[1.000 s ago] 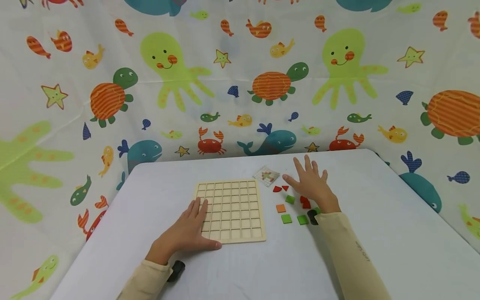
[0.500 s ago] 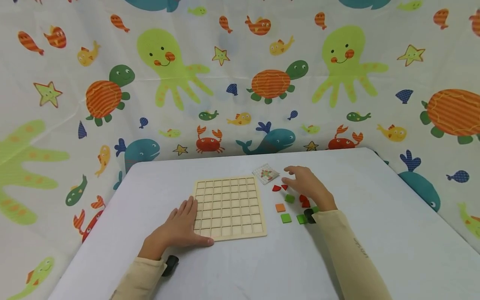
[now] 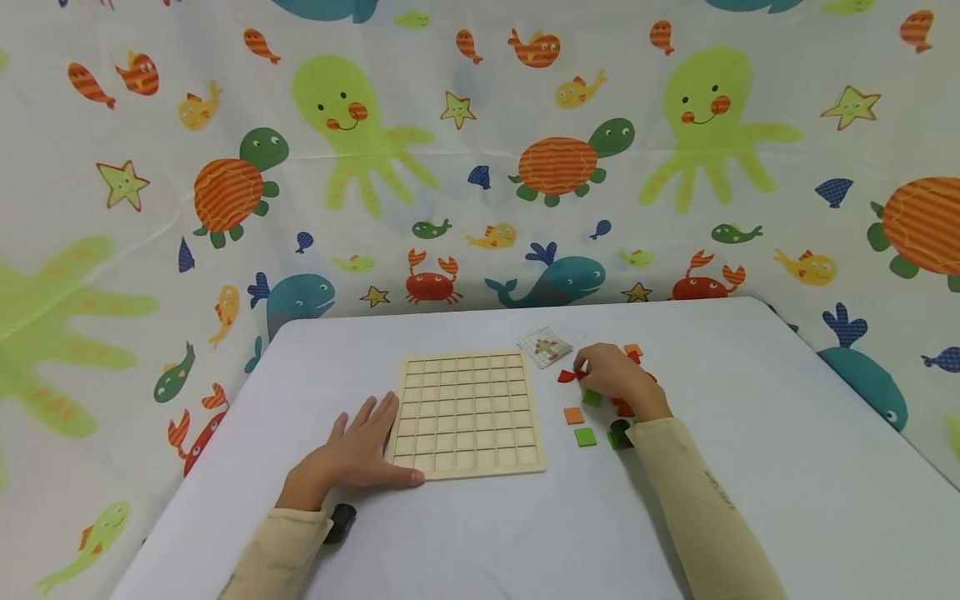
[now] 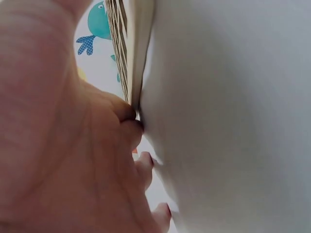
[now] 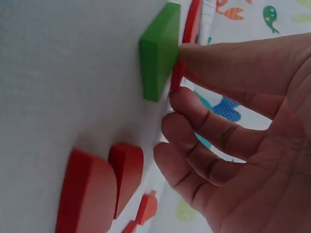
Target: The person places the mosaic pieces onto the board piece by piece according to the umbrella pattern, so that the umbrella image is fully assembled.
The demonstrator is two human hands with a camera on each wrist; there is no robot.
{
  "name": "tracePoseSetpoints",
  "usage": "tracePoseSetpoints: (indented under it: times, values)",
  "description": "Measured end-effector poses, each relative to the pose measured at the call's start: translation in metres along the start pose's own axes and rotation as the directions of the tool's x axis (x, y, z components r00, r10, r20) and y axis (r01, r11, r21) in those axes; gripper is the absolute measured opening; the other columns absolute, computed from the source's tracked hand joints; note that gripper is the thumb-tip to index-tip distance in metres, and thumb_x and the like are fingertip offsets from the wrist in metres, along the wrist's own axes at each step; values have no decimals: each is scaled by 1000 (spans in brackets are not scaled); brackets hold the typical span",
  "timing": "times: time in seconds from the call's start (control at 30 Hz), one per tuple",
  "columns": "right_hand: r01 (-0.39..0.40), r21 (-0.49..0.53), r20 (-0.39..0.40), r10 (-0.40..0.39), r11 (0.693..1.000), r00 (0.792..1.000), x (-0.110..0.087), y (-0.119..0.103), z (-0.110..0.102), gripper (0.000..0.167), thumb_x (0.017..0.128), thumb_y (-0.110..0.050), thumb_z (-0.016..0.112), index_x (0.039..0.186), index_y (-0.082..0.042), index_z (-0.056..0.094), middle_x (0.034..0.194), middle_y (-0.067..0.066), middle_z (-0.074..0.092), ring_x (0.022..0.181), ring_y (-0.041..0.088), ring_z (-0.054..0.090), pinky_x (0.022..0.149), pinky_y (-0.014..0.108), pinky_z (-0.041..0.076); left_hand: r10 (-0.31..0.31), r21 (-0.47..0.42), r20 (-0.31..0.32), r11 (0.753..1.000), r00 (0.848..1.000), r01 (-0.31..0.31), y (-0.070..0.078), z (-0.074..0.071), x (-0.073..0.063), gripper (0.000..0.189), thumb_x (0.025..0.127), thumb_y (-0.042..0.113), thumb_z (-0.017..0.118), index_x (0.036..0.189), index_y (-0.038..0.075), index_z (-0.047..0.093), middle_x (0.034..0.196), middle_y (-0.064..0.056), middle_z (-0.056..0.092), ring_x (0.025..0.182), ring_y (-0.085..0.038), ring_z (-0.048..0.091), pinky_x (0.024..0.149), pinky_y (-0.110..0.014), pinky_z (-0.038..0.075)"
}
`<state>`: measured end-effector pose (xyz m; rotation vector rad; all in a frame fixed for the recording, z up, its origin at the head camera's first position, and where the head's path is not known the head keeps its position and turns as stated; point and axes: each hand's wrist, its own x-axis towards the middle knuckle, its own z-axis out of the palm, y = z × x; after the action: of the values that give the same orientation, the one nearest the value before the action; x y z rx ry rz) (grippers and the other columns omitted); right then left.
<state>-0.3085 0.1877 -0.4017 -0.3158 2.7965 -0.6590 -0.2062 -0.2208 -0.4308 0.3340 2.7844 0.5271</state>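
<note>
My left hand (image 3: 358, 454) lies with straight, spread fingers at the left edge of the wooden grid board (image 3: 468, 414); its thumb touches the near left corner. The left wrist view shows the fingers (image 4: 131, 131) right at the board's side (image 4: 140, 53). My right hand (image 3: 618, 375) pinches a small red triangle tile (image 3: 581, 375) low over the table, thumb and index finger on it. A red quarter-round tile (image 3: 566, 377) is just left of those fingertips. Close by, a green square tile (image 5: 159, 53) lies flat, partly under the hand in the head view.
A picture card with a grid (image 3: 545, 347) lies beyond the board. Orange (image 3: 573, 416) and green square tiles (image 3: 586, 437) sit right of the board. More red tiles (image 5: 87, 194) lie around the right wrist. A cloth printed with sea animals hangs behind the white table (image 3: 480, 533).
The right hand has come down from above the tiles, its spread fingers closing on the red triangle tile. The left hand has slid off the board's surface to its left edge.
</note>
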Motion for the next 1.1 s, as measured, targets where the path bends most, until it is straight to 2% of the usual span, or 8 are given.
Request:
tracePoseSetpoints:
  times: [0.23,0.47,0.6,0.83,1.1]
  values:
    - [-26,7,-7,26,1000,1000,0,3,4,15,96,-1,69,112,-1,71,103,13,66,90,29,60,76,37,56,-13,-5,7,1000,1000,13,7,1,2,140,74,69,87,168,-7,15,176,-25,15,160,-51,7,121,-76,2]
    - [3,17,4,-3,1000,1000,4,-2,3,23,97,-7,73,120,-3,70,99,11,66,83,27,61,73,36,54,-20,6,9,1000,1000,20,4,0,1,139,75,69,85,168,-6,14,176,-25,13,160,-51,4,120,-76,1]
    - [11,21,8,-11,1000,1000,6,-2,4,21,97,-6,73,118,-5,72,99,10,67,84,27,61,73,36,53,-14,3,4,1000,1000,14,4,-2,1,139,75,68,86,168,-7,14,176,-26,13,160,-51,4,120,-76,1]
    - [-44,46,25,42,998,999,7,2,4,19,99,-10,76,114,-2,69,99,11,65,88,27,61,77,36,56,-4,6,8,1000,1000,4,3,-3,0,139,76,68,86,168,-7,14,175,-26,14,160,-52,5,120,-77,2]
    - [-72,64,42,69,995,997,7,11,1,18,99,-10,75,112,0,67,100,12,66,90,28,61,80,38,56,-12,4,10,1000,1000,12,6,1,3,140,75,70,85,168,-7,14,176,-26,13,160,-52,5,120,-76,1]
